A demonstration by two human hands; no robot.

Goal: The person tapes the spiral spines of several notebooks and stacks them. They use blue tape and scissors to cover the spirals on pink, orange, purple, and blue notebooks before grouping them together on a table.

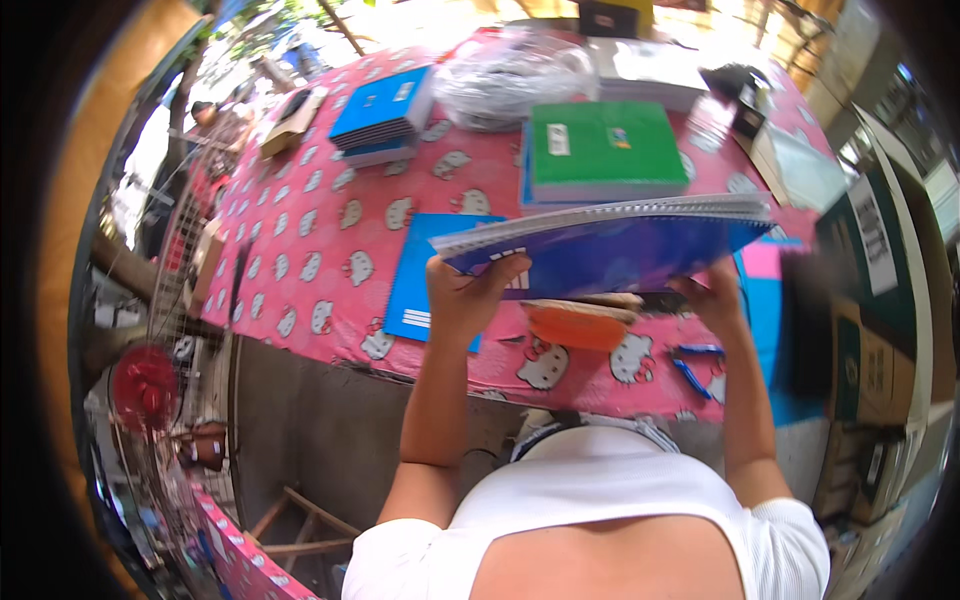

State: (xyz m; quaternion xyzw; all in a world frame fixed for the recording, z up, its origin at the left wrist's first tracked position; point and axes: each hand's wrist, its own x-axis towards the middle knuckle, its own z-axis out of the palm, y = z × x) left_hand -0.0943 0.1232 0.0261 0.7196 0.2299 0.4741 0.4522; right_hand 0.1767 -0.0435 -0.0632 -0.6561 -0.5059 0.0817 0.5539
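Note:
A spiral notebook (610,250) with a blue-purple cover is raised above the table, its white page edges and bound edge tilted upward. My left hand (470,285) grips its lower left corner, thumb on the cover. At its lower right edge, my right hand (712,297) has its fingers closed on it. Beneath the left end lies a blue notebook (415,270) on the pink patterned tablecloth (330,260). An orange object (575,327) with a wooden-looking piece sits under the raised notebook, partly hidden. Blue-handled pliers (692,372) lie beside my right forearm.
Farther back stand a stack of blue notebooks (380,115), a green-covered stack (610,150) and a clear plastic bag (510,85). Open cardboard boxes (880,260) rise at the right, next to more blue notebooks (765,340). A person (205,125) is beyond the table's far left.

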